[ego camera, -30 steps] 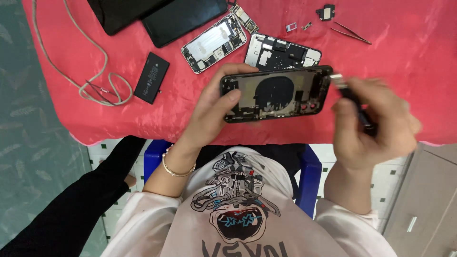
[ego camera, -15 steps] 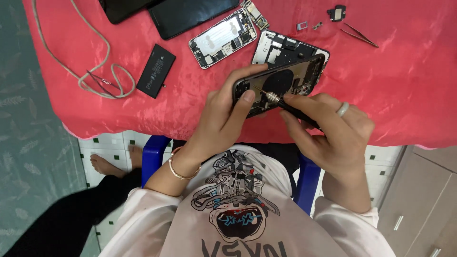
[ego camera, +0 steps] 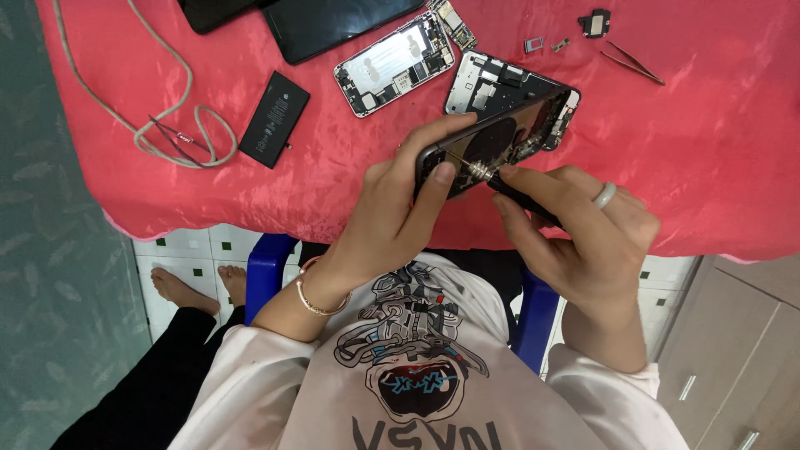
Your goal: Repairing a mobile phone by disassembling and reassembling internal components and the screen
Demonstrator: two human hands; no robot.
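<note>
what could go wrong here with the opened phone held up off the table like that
The screwdriver in the right hand could slip across the exposed parts, since the left hand alone grips the opened phone housing tilted in the air. A freed screw might drop onto the red cloth or the tiled floor and be lost.

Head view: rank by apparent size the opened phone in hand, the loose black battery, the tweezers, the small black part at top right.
1. Opened phone, though it is raised nearer the camera, which inflates it.
2. Black battery.
3. Tweezers, long but very thin.
4. Small black part.
</note>
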